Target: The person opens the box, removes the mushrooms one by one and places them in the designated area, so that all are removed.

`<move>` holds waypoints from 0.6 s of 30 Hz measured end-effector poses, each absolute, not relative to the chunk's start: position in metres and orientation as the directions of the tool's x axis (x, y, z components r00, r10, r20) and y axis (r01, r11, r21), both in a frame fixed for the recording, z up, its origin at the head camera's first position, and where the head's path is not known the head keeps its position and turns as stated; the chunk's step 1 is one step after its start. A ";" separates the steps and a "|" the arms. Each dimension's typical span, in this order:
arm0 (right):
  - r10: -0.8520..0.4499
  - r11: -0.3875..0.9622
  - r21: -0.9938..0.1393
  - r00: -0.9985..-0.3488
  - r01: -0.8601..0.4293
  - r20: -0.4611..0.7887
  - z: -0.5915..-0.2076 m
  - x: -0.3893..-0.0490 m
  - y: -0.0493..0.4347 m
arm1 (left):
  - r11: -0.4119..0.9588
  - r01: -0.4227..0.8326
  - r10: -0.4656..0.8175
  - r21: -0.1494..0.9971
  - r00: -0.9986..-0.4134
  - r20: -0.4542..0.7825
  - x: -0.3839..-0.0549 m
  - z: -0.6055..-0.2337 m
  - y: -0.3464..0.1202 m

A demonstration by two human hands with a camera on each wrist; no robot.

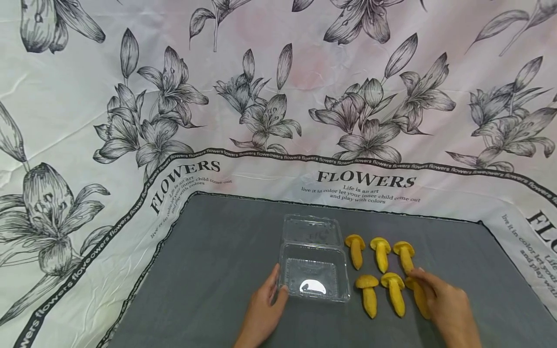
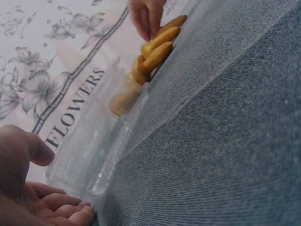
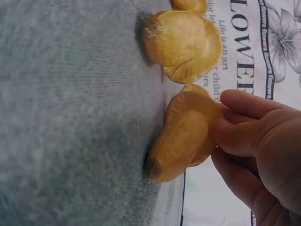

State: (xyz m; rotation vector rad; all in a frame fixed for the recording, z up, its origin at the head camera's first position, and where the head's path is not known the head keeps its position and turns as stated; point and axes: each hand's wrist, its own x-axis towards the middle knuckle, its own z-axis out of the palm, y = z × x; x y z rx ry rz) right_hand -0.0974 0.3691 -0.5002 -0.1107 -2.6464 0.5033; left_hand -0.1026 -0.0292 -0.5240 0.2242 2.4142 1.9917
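Note:
A clear plastic clamshell box (image 1: 314, 295) lies with its lid folded back on the grey cloth. My left hand (image 1: 264, 304) is at its left side, thumb by the front corner; in the left wrist view a gap shows between thumb and curved fingers. To the box's right, several yellow mushrooms lie in two rows, among them a front-left mushroom (image 1: 369, 296) and a front-middle mushroom (image 1: 395, 294). My right hand (image 1: 450, 304) pinches the front-right mushroom (image 3: 176, 146) near its cap, partly covering it. This mushroom rests on the cloth.
Grey cloth (image 1: 209, 270) covers the work surface. Behind it and at its sides runs a white flower-printed sheet (image 1: 270, 179) with a black lettered band. The back-row mushrooms (image 1: 381, 256) lie close to the box's right edge.

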 end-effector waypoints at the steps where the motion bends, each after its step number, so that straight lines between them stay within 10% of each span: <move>1: 0.157 0.930 -0.367 -0.897 -0.006 0.414 -0.500 -0.098 0.369 | 0.184 0.104 0.112 0.977 -0.990 0.084 -0.103 -0.524 -0.029; 18: 0.109 0.914 -0.395 -0.879 -0.095 0.463 -0.468 -0.084 0.344 | 0.294 0.095 0.049 0.951 -0.995 0.085 -0.100 -0.523 -0.033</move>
